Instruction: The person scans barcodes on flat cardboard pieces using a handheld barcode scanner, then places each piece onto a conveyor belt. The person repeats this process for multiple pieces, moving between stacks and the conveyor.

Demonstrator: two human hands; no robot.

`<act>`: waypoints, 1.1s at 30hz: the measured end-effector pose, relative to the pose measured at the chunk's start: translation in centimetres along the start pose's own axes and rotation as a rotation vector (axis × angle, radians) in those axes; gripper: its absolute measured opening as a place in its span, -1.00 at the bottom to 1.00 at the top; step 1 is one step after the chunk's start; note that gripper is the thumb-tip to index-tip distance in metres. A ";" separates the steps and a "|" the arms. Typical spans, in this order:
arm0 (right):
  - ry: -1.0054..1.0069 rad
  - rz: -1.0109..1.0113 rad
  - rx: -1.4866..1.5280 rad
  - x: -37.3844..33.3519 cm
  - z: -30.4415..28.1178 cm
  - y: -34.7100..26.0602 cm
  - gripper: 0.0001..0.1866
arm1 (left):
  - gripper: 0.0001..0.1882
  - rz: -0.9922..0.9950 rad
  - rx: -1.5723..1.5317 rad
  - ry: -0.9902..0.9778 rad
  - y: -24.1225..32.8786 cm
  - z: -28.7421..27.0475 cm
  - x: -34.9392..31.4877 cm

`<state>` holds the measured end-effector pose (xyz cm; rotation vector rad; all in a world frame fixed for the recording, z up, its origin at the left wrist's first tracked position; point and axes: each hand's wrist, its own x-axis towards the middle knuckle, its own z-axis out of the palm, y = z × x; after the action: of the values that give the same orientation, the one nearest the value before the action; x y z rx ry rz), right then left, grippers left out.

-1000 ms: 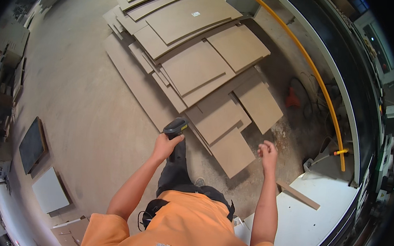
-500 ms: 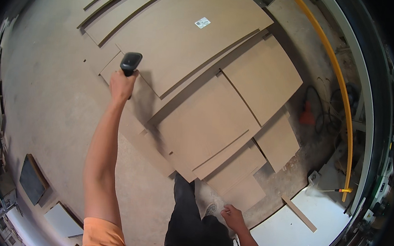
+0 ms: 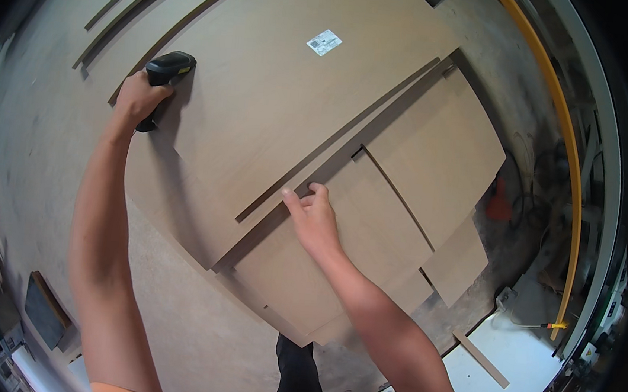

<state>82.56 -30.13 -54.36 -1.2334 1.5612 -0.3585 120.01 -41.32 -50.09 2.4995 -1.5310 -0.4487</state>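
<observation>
Well, left of the boards [image 3: 292,104] we see floor [image 3: 40,172], right a yellow tube [image 3: 573,144]; our left hand [image 3: 142,99] grips a scanner [image 3: 167,69], right hand [image 3: 313,218] half-spread.

No words or numbers can be read: the white label [image 3: 324,42] on the big board [image 3: 285,104] carries a dark square code and print too fine to make out, the scanner [image 3: 162,74] shows a small yellow mark [image 3: 184,70], and a pale sticker [image 3: 589,352] at far right is illegible

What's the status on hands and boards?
Left hand gripping black handheld scanner. Right hand near edge of large flat tan board, contact unclear. White rectangular label on board, uncovered.
</observation>
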 end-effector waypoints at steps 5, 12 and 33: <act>0.052 0.109 0.107 0.6 -0.2 1.2 -0.27 | -0.56 0.048 -0.037 -0.144 2.1 1.0 -6.0; 0.192 0.302 0.449 -6.7 -13.8 9.7 -0.32 | -0.59 -0.088 -0.394 -0.501 7.7 4.5 -26.4; 0.996 0.288 -0.232 -64.4 -58.6 38.3 -0.38 | -0.55 0.243 -0.994 -0.924 47.9 3.5 -85.4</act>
<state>6.63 19.13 -25.31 -1.0082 2.6562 -0.6750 42.34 12.90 -24.95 1.3218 -1.2510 -1.9056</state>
